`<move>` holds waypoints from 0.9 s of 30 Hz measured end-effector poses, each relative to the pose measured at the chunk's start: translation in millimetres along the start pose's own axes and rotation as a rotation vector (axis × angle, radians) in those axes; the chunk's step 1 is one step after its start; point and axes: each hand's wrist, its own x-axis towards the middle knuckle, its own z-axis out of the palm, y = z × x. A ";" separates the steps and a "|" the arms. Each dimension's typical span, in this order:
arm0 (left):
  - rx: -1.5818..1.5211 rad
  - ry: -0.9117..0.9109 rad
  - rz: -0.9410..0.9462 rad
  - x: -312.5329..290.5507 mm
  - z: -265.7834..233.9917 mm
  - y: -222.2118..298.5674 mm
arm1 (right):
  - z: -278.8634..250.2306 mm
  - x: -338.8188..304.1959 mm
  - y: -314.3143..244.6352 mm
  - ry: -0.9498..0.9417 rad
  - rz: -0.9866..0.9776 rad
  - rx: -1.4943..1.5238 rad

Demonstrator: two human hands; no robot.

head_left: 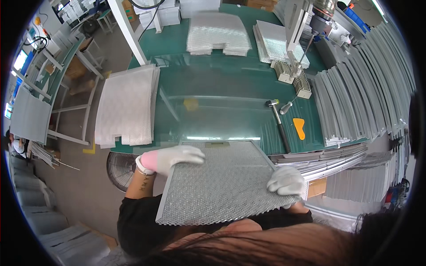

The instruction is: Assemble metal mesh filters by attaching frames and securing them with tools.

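Note:
A silver mesh filter panel (217, 186) is tilted in front of me at the table's near edge. Thin metal framing runs along its sides and far edge, while the jagged mesh shows bare at the near edge. My left hand (177, 158), in a white glove with a pink cuff, grips the panel's left side near the far corner, fingers over the top face. On the opposite side, my gloved right hand (286, 181) is closed around the right edge, its fingers curled on the mesh. Both hands' undersides are hidden.
On the green table (208, 119) lie a hammer (279, 126), a screwdriver (286, 107) and an orange scraper (299, 128). Mesh sheet stacks stand at left (126, 106) and at the back (218, 33). Metal frame strips (328, 164) and upright panels (355, 93) crowd the right.

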 end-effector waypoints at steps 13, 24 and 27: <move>0.207 -0.351 -0.369 21.9 -36.4 -79.0 | 18.7 -3.4 -22.8 0.133 0.234 -0.119; 0.126 -0.463 -0.309 130.6 14.1 -74.9 | 20.6 6.4 -12.2 0.281 0.203 -0.110; 0.171 -0.406 -0.447 93.5 -14.3 -45.2 | 22.0 14.2 0.1 0.378 0.188 -0.079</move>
